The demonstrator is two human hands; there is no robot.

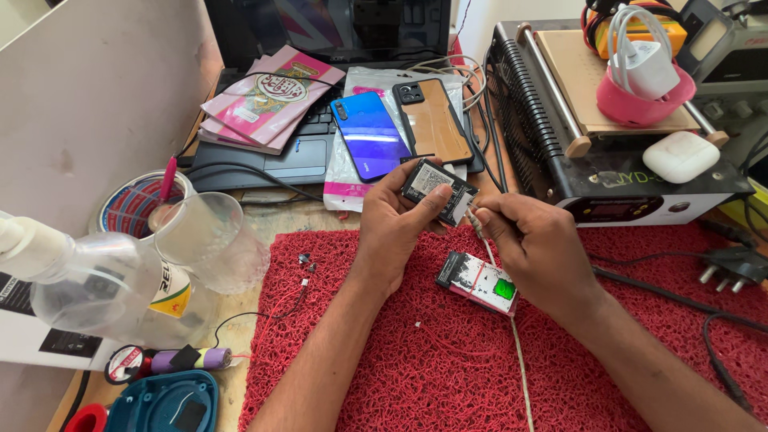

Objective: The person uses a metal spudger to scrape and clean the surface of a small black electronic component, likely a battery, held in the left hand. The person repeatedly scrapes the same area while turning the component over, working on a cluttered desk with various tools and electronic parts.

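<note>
My left hand holds a small black battery pack with a white label, tilted up above a red fibre mat. My right hand pinches the tip of a thin white cable right against the battery's lower right corner. The cable runs down the mat toward me. A second small battery with a green sticker lies flat on the mat just below my hands.
Behind the hands lie a blue phone and a tan-backed phone on a laptop, beside pink booklets. A black heating machine stands at right. Clear plastic bottle, cup and tape rolls sit at left.
</note>
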